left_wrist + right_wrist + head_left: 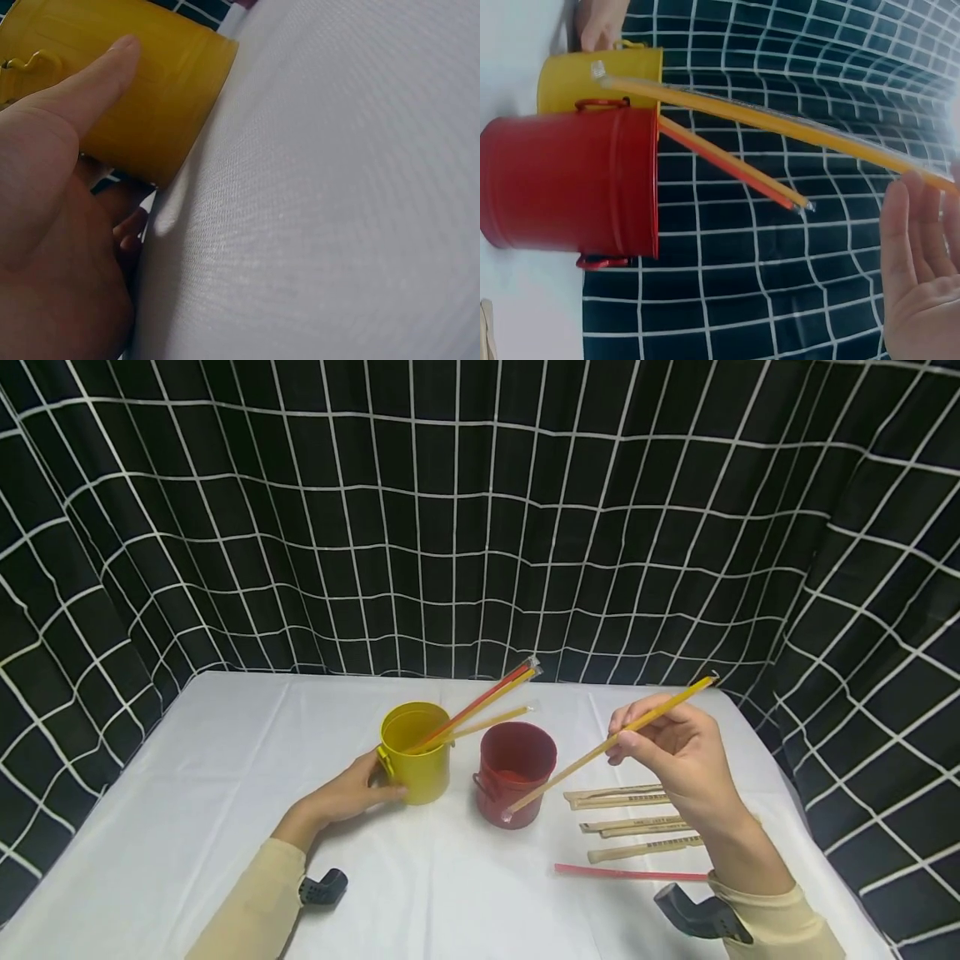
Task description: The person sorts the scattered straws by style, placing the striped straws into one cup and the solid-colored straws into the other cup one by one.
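Observation:
My left hand (347, 793) holds the yellow bucket (425, 779) by its side. In the left wrist view the thumb (101, 79) lies along the bucket's wall, with the other fingers partly hidden behind it. Two or three straws in clear wrappers, one red straw (491, 692) and yellow ones, lean out of this bucket to the right. Between thumb and fingers, my right hand (693, 756) pinches a long yellow straw (667, 705) in a clear wrapper. It slants down to the left, its lower end over the front of the red bucket (519, 793) in the head view.
Several paper-wrapped thin sticks (637, 829) lie in rows right of the red bucket. A pink straw (622, 872) lies nearer on the white tablecloth (435, 893). Black cloth with white grid lines (450, 527) hangs behind and at both sides.

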`<state>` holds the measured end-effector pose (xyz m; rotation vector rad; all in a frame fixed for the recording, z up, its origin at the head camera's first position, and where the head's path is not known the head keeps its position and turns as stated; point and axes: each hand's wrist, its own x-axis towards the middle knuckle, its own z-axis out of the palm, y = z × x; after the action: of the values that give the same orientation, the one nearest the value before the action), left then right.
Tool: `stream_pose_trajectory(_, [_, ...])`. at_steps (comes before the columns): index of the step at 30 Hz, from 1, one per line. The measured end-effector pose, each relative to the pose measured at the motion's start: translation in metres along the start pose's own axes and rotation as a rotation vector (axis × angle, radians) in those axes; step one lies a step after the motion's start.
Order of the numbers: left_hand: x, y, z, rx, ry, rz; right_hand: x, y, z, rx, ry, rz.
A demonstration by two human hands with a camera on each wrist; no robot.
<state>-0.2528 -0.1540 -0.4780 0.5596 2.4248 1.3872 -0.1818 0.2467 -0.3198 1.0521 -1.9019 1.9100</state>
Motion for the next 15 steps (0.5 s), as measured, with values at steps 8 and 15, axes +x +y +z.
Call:
stream_pose_trajectory(8, [0.0, 0.0, -0.001, -0.031, -0.006, -0.01, 0.003, 0.005, 0.012, 0.051, 0.029, -0.016])
stream_pose_trajectory(15, [0.0, 0.001, -0.002, -0.019, -0.003, -0.009, 0.005, 0.007, 0.027, 0.046, 0.093, 0.004])
